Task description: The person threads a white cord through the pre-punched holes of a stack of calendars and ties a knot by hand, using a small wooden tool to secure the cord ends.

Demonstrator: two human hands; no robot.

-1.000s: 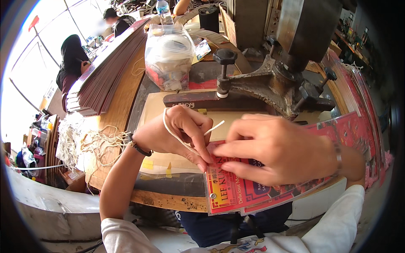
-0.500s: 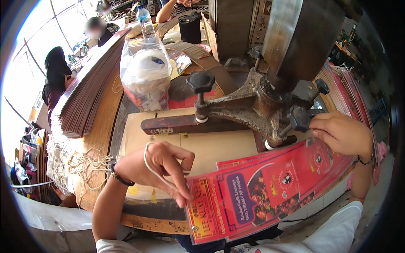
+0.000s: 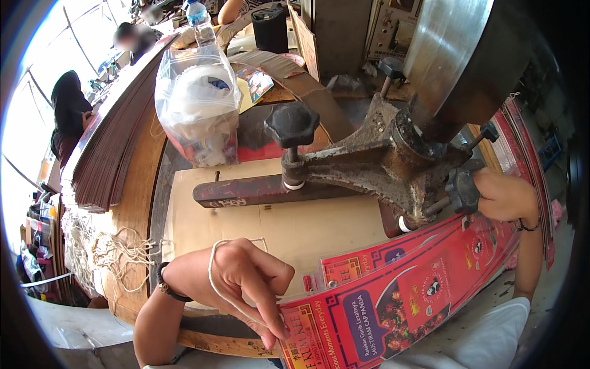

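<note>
My left hand (image 3: 243,280) pinches the near left corner of a long red printed card (image 3: 399,301) and has a loop of white string (image 3: 215,277) around its fingers. The card lies across the cardboard-covered bench (image 3: 276,227) under a rusty iron machine arm (image 3: 369,166). My right hand (image 3: 501,197) reaches under that arm at the right, beside a black knob (image 3: 462,190), touching the card's far right end. A second red card (image 3: 369,261) shows beneath the first.
A clear plastic bag of white goods (image 3: 196,104) stands behind the machine, with a black star knob (image 3: 292,123) on a bolt. A tall stack of brown sheets (image 3: 117,135) lines the left, loose white strings (image 3: 104,252) below it. Other people sit at the far left.
My right hand left the card's near edge and went out to the right under the machine arm. The red card has slid rightward along the bench, my left hand still pinching its corner.
</note>
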